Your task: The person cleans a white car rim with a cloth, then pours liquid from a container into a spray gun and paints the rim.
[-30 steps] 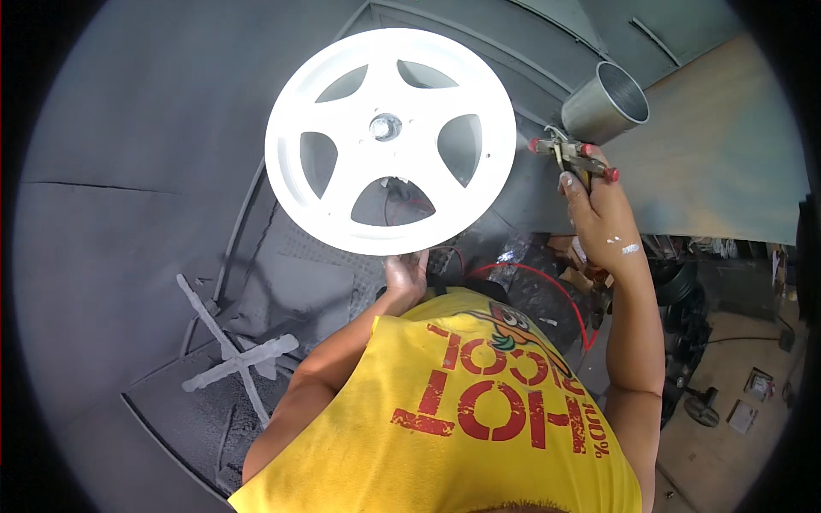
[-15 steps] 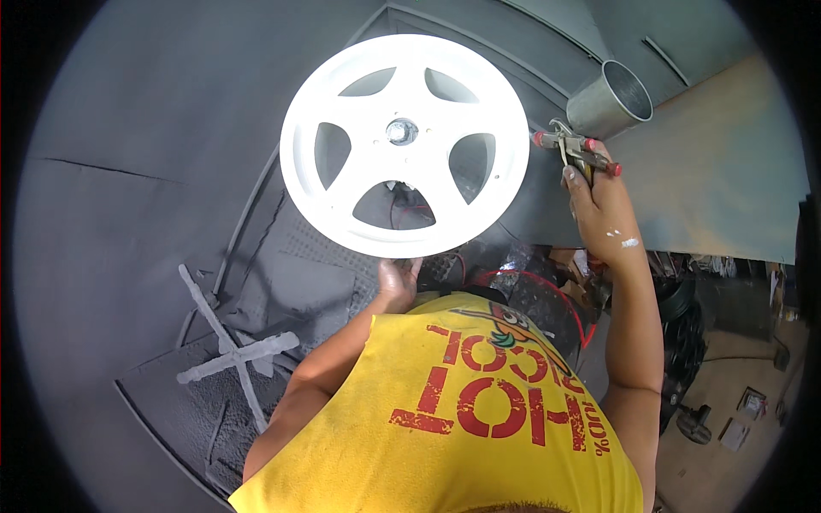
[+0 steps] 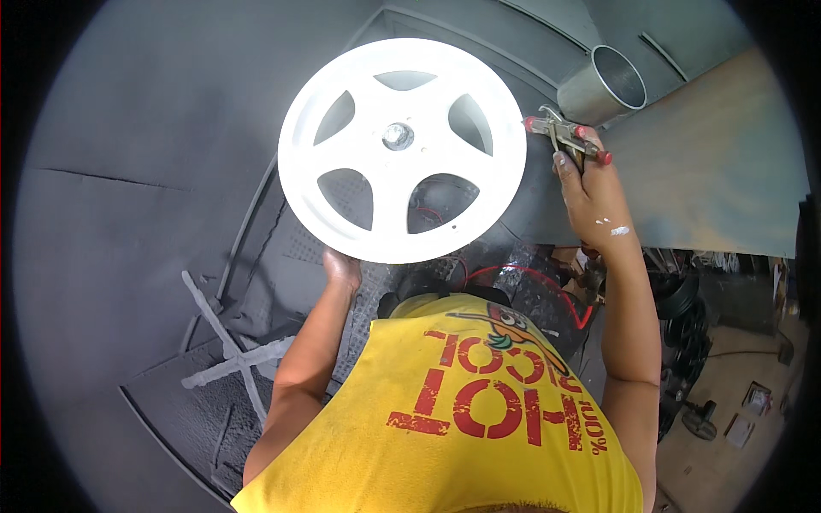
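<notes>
Right hand clasps spray gun; left hand meets white wheel, fingertips hidden, can't tell closure

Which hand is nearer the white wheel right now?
Left. The left hand is at the lower-left rim of the white wheel, fingers partly hidden by it. The right hand is off to its right, apart from it, holding the spray gun.

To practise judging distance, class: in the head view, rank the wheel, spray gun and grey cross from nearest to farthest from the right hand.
1. Spray gun, held in the right hand.
2. Wheel, to the hand's left.
3. Grey cross, lower left.
</notes>
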Tool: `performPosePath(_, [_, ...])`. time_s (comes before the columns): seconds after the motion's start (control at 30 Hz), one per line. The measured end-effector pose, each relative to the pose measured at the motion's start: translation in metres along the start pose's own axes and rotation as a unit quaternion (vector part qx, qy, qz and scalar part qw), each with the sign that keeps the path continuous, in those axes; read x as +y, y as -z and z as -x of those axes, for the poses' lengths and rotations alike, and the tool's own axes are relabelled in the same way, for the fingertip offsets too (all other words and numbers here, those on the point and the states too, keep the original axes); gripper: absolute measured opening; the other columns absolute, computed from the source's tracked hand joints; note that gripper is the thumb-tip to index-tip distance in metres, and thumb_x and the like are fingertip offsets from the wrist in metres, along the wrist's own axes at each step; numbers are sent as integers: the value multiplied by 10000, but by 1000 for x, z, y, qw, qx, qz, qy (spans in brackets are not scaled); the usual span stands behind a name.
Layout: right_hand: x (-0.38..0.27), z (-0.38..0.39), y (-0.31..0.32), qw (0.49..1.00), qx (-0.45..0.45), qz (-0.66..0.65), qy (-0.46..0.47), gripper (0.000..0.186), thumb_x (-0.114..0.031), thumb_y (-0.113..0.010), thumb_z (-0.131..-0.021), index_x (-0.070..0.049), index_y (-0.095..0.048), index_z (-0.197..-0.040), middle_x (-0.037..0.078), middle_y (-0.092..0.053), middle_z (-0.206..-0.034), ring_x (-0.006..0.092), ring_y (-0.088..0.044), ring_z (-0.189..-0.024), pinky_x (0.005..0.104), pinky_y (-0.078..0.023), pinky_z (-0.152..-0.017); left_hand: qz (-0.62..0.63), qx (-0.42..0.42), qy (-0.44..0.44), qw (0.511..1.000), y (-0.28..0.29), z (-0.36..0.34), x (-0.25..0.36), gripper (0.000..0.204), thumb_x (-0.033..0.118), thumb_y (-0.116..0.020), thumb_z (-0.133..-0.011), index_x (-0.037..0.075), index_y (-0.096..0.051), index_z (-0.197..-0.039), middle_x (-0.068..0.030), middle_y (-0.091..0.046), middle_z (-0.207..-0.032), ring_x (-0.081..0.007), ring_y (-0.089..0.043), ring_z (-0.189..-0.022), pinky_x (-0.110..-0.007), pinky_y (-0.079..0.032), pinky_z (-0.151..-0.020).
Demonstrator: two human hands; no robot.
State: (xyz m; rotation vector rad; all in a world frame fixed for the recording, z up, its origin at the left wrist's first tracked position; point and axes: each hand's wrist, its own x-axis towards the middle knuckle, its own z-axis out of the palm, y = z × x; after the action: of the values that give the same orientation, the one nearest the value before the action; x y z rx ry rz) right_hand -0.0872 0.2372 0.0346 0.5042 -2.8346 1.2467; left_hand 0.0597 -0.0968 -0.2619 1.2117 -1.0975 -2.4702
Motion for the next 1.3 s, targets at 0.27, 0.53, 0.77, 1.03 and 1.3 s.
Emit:
performPosePath(0.27, [13, 3, 1, 997, 4, 68, -32, 280, -109, -526, -984, 27, -466, -1221, 292, -626, -901, 508, -592, -869, 484, -476, -745, 40, 20, 48, 998, -4, 17, -22, 607, 502, -360, -997, 76, -445, -1421, -129, -472, -1444, -256, -468, -1303, -444, -351, -1110])
performPosePath(0.53, [-5, 7, 5, 989, -114, -84, -43, 263, -124, -524, -987, 37, -489, -1193, 254, -610, -884, 430, -602, -833, 424, -470, -762, 76, -30, 213, 974, -54, 67, -53, 636, 583, -373, -968, 114, -424, -1395, -85, -463, -1339, -258, -477, -1162, -401, -387, -992])
performPosePath(0.77, [0, -2, -4, 999, -19, -20, 31, 241, -94, -524, -980, 15, -493, -1192, 277, -624, -916, 481, -604, -888, 451, -480, -772, -10, 5, 109, 994, -8, 18, -28, 575, 504, -374, -991, 76, -477, -1361, -91, -545, -1281, -250, -534, -1129, -397, -395, -1011])
performPosePath(1.03, [11, 2, 1, 998, 13, 69, 9, 251, -88, -526, -978, 4, -488, -1208, 289, -630, -908, 501, -598, -908, 475, -479, -761, 34, 43, -82, 995, -10, 1, 19, 623, 479, -310, -1039, 46, -368, -1484, -115, -411, -1517, -293, -386, -1398, -458, -291, -1155])
performPosePath(1.3, [-18, 16, 6, 989, -118, -80, -38, 244, -109, -518, -985, 27, -493, -1185, 278, -623, -907, 475, -600, -824, 452, -470, -729, 45, 52, 77, 995, -9, 24, -38, 641, 525, -410, -988, 83, -414, -1453, -100, -495, -1409, -259, -453, -1321, -407, -334, -1108])
